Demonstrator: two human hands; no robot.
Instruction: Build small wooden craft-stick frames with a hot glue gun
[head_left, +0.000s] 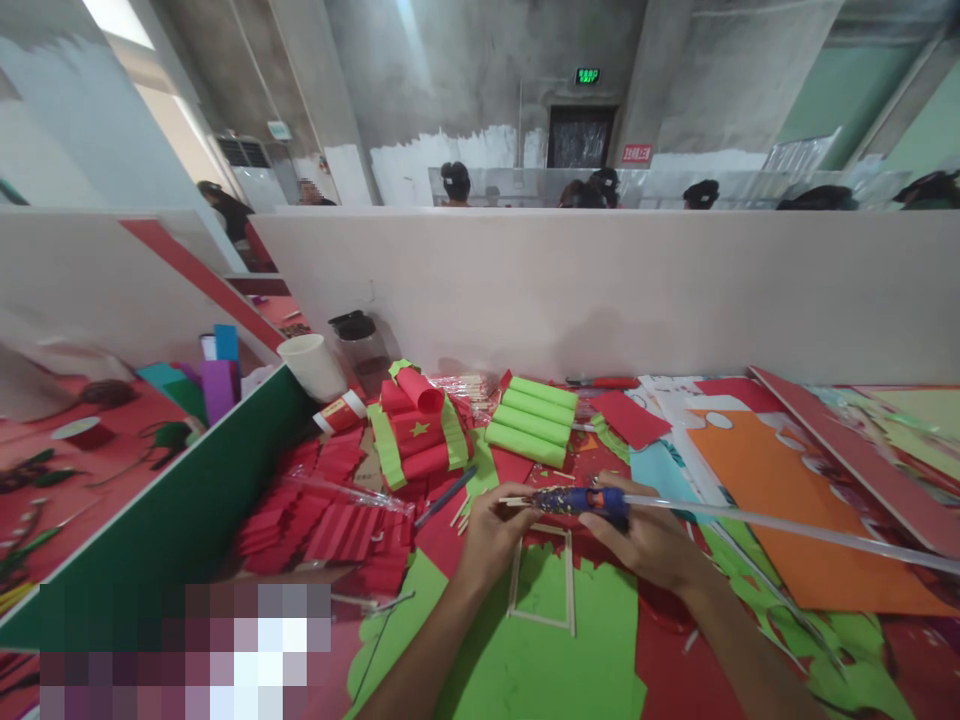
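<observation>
In the head view, my right hand (645, 540) is closed around a blue hot glue gun (574, 502), and a long clear glue stick (757, 518) runs out of its back to the right. My left hand (495, 535) pinches some thin wooden sticks (517, 501) at the gun's nozzle end. Whether the nozzle touches them I cannot tell. Just below both hands, a small rectangular frame of wooden sticks (571, 590) lies on green paper (592, 650).
Beyond my hands sit a red and green paper model (424, 435) and a green rolled-paper piece (532, 420). Folded red paper (341, 535) lies left, beside a dark green divider (187, 500). Orange sheets (787, 510) and scissors (795, 600) lie right. A white partition (600, 290) stands behind.
</observation>
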